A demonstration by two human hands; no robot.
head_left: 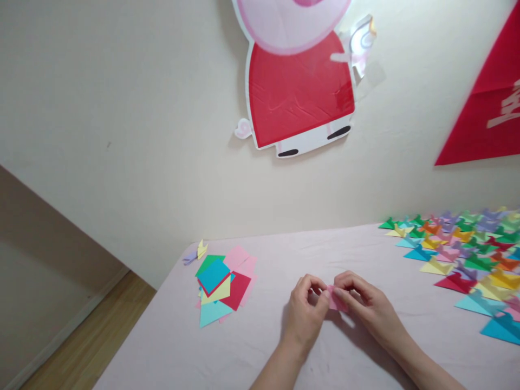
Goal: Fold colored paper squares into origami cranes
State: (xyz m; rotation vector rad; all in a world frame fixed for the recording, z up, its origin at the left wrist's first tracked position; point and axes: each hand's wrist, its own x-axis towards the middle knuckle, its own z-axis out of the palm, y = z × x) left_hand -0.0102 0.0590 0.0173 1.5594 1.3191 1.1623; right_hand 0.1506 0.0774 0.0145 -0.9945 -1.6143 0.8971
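Observation:
A small piece of pink folded paper (pixel 336 300) is held between my two hands, just above the cloth-covered table (pixel 268 357). The fingers and thumb of my left hand (pixel 306 309) pinch its left edge. My right hand (pixel 365 303) grips the paper from the right, its thumb lying across the near face. The fingers cover much of the paper, so its full shape is hidden.
Loose coloured paper squares (pixel 215 276) lie in a pile at the left. Behind them are small yellow (pixel 202 249) and purple (pixel 190 258) folded pieces. Rows of colourful folded paper figures (pixel 463 260) fill the right side. A wall (pixel 162 135) rises behind.

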